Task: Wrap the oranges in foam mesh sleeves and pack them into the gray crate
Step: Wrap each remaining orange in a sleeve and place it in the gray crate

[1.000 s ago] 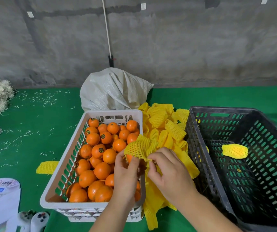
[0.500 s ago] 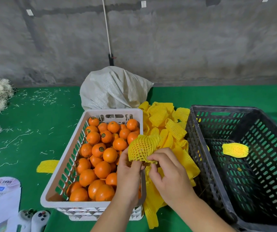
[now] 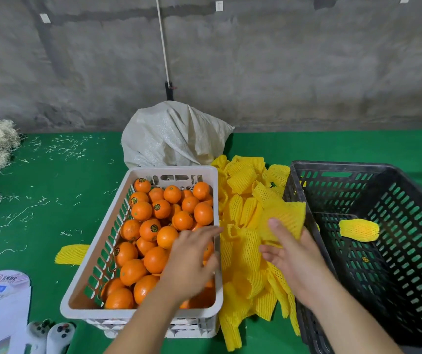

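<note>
Rough grey concrete wall (image 3: 281, 60) behind a green floor covering (image 3: 51, 200) strewn with straw bits.
</note>
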Demonstrator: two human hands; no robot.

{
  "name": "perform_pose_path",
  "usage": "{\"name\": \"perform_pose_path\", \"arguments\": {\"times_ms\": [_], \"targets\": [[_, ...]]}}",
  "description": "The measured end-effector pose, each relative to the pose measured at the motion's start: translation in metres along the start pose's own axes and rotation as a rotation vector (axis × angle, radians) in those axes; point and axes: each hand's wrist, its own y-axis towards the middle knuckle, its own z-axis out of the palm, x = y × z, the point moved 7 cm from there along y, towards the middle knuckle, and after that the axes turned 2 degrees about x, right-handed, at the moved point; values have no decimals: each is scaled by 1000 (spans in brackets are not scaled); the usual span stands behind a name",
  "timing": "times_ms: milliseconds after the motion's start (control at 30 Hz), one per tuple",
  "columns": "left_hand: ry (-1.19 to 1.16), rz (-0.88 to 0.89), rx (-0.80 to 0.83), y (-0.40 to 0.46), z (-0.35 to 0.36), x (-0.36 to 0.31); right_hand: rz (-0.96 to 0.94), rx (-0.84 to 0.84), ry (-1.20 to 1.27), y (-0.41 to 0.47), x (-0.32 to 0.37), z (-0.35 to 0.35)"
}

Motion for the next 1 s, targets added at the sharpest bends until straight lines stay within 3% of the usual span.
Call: {"name": "perform_pose_path", "arguments": {"times_ms": [67, 167, 300, 367, 500, 633, 800, 900, 1000], "targets": [[243, -208, 203, 3, 2, 45, 89, -114, 160, 10, 8, -32], [489, -439, 738, -19, 27, 91, 29, -261, 336, 21, 20, -70], [583, -446, 804, -21, 35, 98, -137, -340, 348, 27, 24, -80], [648, -461, 804, -20, 36, 94, -192, -339, 197, 28, 23, -74], [700, -535, 653, -19, 38, 79, -174, -196, -435, 32, 4, -46], [537, -570, 536, -25, 26, 85, -43, 243, -992, 23, -56, -3], [-22, -592, 95, -24, -13, 90, 235, 669, -1487, 4, -124, 15], [-481, -599, -137, -24, -23, 80, 246, 725, -1578, 4, -131, 21], [-939, -690, -218, -25, -7, 67, 227, 703, -1663, 8, -129, 20]]}}
